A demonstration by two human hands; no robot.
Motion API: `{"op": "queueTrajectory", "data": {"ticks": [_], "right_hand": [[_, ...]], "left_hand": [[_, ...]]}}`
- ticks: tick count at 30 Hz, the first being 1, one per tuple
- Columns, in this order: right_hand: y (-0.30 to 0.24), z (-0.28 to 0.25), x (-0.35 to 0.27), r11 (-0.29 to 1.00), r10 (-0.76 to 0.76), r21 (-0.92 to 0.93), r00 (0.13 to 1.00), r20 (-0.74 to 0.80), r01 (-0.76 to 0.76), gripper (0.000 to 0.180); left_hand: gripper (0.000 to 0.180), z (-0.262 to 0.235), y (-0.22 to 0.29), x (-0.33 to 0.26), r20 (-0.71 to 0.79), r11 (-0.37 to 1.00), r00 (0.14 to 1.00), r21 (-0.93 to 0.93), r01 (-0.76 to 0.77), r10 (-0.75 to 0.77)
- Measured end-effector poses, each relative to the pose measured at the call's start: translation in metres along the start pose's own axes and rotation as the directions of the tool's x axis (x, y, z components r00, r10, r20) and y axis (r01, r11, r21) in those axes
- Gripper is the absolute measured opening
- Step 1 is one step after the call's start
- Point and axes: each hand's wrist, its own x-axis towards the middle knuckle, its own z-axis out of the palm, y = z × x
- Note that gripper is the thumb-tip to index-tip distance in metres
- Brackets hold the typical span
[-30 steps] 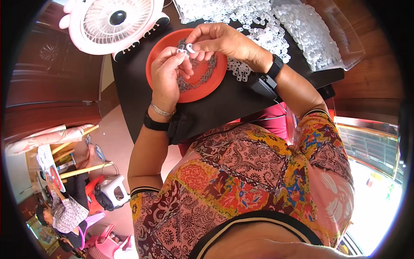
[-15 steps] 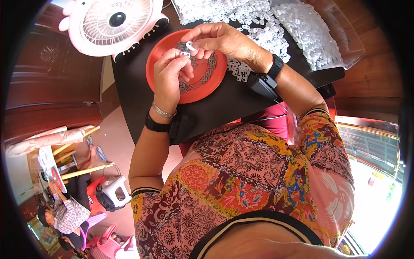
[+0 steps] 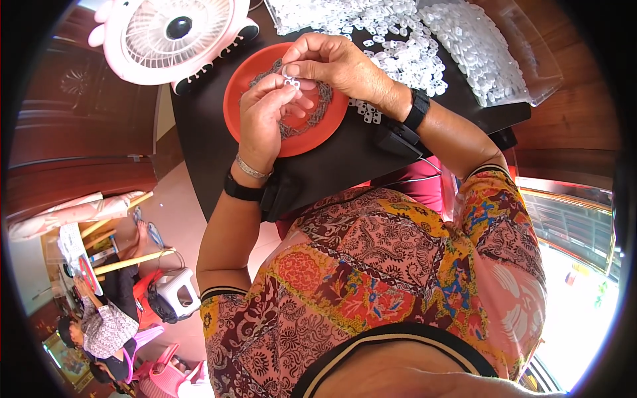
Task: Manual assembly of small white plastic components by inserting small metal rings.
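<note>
Currently both hands pinched on one small white plastic clip [image 3: 292, 82] upper centre of frame, left hand [image 3: 262, 123] below it, right hand [image 3: 338, 63] above-right, over red dish [image 3: 245, 129] on black worktop [image 3: 332, 172]; clip axis unclear.

Red plate [image 3: 247, 106]: smooth, glossy plastic. Small clips [image 3: 411, 53]: translucent white plastic. Table top [image 3: 332, 166]: matt black. Fan [image 3: 169, 36]: pink plastic. Bracelet [image 3: 251, 170]: shiny metal.

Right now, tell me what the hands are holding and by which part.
Both hands, left hand and right hand, pinch one small white plastic piece between their fingertips, above the orange dish. The exact part gripped is too small to tell.
</note>
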Motion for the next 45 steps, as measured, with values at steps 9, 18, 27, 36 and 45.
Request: {"op": "queueTrajectory", "data": {"ticks": [9,18,27,36,45], "right_hand": [[-0.007,-0.005,-0.001,0.967,-0.038,-0.253,0.999,-0.019,0.032,0.012],[-0.012,-0.010,0.002,0.994,0.107,0.045,0.989,-0.104,-0.102,0.015],[-0.009,-0.009,0.001,0.995,0.098,0.020,0.991,-0.088,-0.096,0.014],[-0.012,-0.005,-0.001,0.995,0.082,-0.054,0.993,-0.079,-0.087,0.013],[-0.007,-0.002,-0.002,0.978,-0.008,-0.207,0.997,-0.080,-0.009,0.017]], "left_hand": [[0.016,-0.004,0.000,0.001,-0.035,0.998,0.997,-0.024,-0.063,0.062],[0.015,-0.003,-0.002,0.000,-0.144,0.987,0.989,0.159,-0.004,0.027],[0.013,-0.003,-0.004,0.001,-0.154,0.992,0.988,0.129,-0.010,0.030],[0.013,-0.002,-0.003,0.000,-0.160,0.988,0.986,0.154,-0.013,0.038],[0.014,-0.003,-0.003,0.000,-0.147,0.988,0.988,0.155,-0.015,0.038]]}}
